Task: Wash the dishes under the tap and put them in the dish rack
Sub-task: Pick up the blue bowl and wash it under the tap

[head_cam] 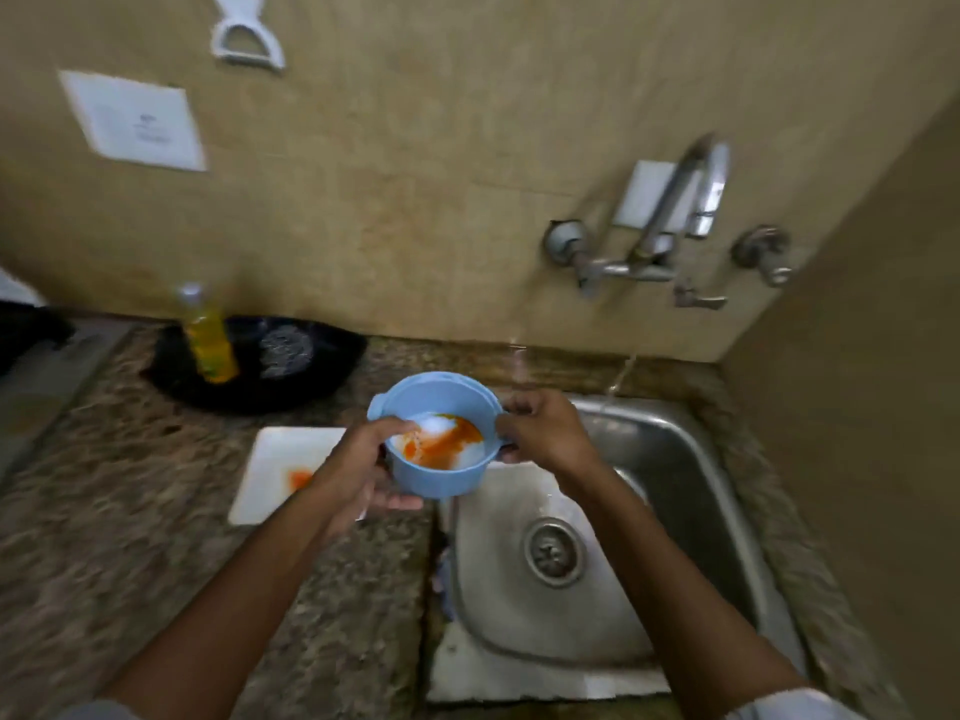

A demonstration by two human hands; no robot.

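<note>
A light blue bowl (441, 478) with small side handles is held over the left edge of the steel sink (691, 491). Its white inside is smeared with orange sauce. My left hand (358, 470) grips its near left rim and wall. My right hand (545, 433) holds the right handle. The wall tap (675, 200) stands up and to the right, and a thin stream of water falls from it toward the sink's back edge. A white square plate (275, 459) with an orange stain lies on the counter left of the sink.
A black tray (322, 366) at the back of the granite counter holds a yellow liquid bottle (208, 340) and a steel scrubber (283, 350). The sink drain (553, 550) is in the basin's middle. A beige wall closes the right side.
</note>
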